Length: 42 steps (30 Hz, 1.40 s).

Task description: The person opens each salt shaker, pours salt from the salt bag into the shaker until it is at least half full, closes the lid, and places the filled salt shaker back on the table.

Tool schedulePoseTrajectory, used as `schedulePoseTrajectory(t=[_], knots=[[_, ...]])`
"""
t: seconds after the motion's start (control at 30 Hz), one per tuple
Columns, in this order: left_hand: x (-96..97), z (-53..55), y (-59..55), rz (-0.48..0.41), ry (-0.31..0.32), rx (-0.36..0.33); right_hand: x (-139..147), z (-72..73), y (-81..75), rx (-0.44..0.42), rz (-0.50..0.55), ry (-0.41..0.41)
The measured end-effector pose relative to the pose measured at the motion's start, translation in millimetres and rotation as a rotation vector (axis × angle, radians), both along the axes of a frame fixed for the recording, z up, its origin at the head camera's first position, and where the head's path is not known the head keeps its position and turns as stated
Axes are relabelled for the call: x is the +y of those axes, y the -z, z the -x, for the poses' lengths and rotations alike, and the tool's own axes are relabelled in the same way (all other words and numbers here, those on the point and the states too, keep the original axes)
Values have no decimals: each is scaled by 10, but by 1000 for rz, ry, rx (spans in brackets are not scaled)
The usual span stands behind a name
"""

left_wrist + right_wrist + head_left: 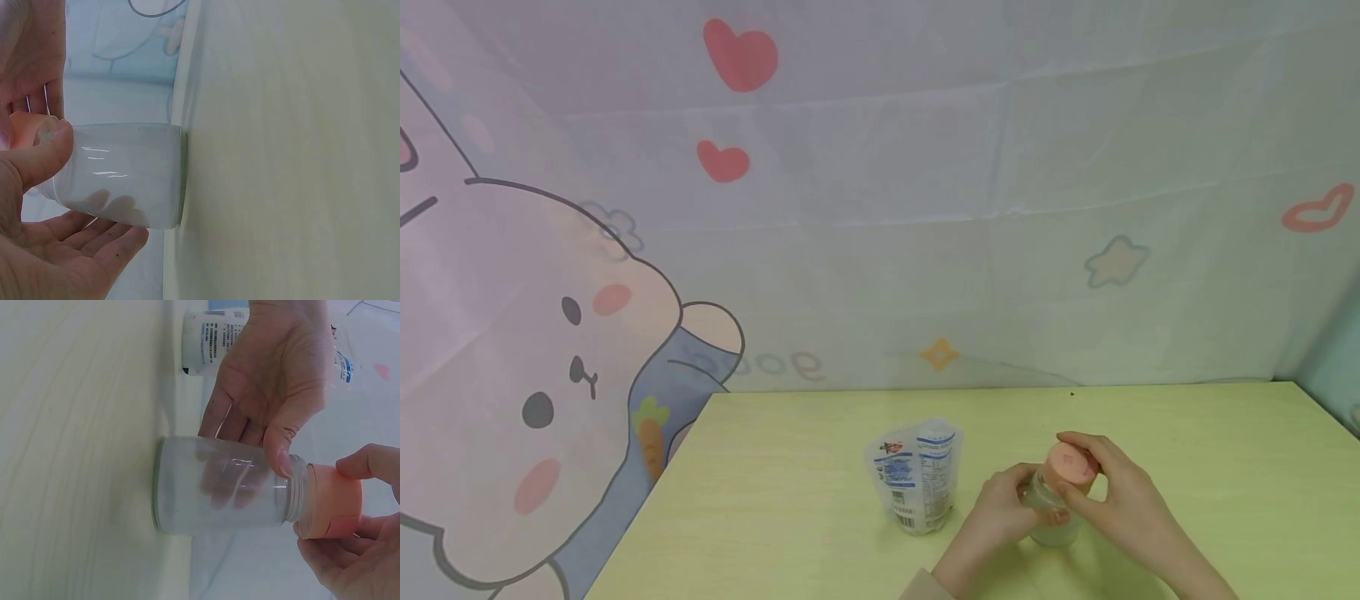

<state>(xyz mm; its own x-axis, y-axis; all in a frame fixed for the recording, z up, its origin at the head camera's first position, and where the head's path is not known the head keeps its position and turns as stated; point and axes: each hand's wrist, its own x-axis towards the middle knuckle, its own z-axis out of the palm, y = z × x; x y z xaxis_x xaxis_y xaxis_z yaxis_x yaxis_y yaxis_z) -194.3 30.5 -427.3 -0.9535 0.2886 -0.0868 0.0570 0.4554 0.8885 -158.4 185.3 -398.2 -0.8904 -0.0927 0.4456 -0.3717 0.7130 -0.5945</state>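
A clear glass jar [200, 487] stands upright on the pale wooden table. My left hand [1000, 507] holds the jar [1054, 533] from its left side, thumb near the neck and fingers round the far wall. At the top, my right hand [1123, 492] grips an orange-pink lid [1070, 467] between thumb and fingers. The right wrist view shows the lid [334, 501] at the mouth, a little tilted, with the neck's screw threads exposed below it. In the left wrist view the jar's base [182, 178] meets the tabletop.
Left of the hands, a partly folded plastic pouch [917, 477] with blue and black print stands on the table [760, 500]. Behind the table hangs a cloth [880, 275] printed with a cartoon rabbit, hearts and stars. A small dark speck [1072, 394] lies near the back edge.
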Motion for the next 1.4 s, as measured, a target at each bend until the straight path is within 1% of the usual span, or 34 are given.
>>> schedulePoseTrajectory(t=[0.13,0.37,0.53,0.83,0.97,1.2,1.4], knots=[[-1,4,5,-9,0,-6,19,0,-8,-7,-2,1],[1,-1,0,-20,0,-18,65,7,-38,-66,-8,15],[9,-8,-8,-25,-12,-22,97,10,-55,-70,-15,21],[8,-15,-4,-33,-14,-20,156,19,-60,-71,-22,19],[4,-9,6,-30,-7,-8,179,26,-60,-73,-28,13],[-9,-5,10,-36,5,2,210,28,-66,-110,-37,11],[-1,-5,11,-25,5,7,246,33,-66,-97,-55,17]])
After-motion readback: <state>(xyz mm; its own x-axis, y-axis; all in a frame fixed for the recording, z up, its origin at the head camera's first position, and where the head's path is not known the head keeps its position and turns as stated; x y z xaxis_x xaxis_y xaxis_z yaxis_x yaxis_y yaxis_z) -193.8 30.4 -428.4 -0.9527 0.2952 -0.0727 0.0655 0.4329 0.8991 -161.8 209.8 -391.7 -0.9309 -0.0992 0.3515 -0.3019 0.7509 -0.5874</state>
